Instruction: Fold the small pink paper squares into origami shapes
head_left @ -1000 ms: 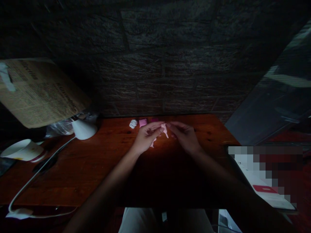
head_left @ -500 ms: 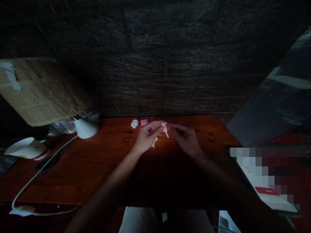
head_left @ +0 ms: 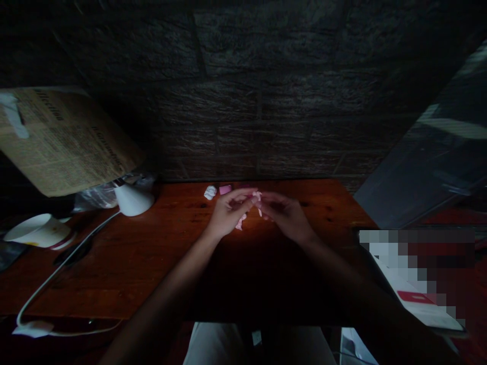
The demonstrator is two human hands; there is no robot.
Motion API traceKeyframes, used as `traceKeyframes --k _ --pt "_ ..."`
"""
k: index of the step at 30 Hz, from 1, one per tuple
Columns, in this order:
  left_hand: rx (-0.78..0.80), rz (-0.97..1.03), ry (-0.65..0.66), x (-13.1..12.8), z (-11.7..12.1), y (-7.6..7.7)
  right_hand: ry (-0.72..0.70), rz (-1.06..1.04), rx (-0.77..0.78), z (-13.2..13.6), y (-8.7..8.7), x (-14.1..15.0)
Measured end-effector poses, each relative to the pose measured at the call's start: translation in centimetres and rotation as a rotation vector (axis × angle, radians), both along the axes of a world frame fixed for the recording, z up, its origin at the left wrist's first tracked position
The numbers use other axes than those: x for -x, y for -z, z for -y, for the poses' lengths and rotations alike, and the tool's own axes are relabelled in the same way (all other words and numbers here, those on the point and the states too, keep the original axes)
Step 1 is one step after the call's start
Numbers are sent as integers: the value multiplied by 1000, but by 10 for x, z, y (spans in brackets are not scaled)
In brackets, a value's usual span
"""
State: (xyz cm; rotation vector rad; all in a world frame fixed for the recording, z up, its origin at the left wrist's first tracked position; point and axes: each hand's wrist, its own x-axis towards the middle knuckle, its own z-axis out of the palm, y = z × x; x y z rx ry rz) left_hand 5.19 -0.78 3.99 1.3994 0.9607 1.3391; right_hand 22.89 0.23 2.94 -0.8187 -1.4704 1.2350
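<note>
Shifted slightly inward since half a second ago, the right hand covers more of the pink piece. Both grips are narrow, it and the left hand pinching that piece over the table. A pink lump lies partly behind the left hand; a white lump sits far left.

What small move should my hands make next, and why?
I'd perhaps pinch the lower end of the pink piece with your right hand while your left hand steadies the top: the piece sits between both hands, and that end points down beside the right.
</note>
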Motion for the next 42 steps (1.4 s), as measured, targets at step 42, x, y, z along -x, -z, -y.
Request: traceKeyframes --k 42 --pt "376 308 49 1 -2 -6 -25 -32 12 1 4 6"
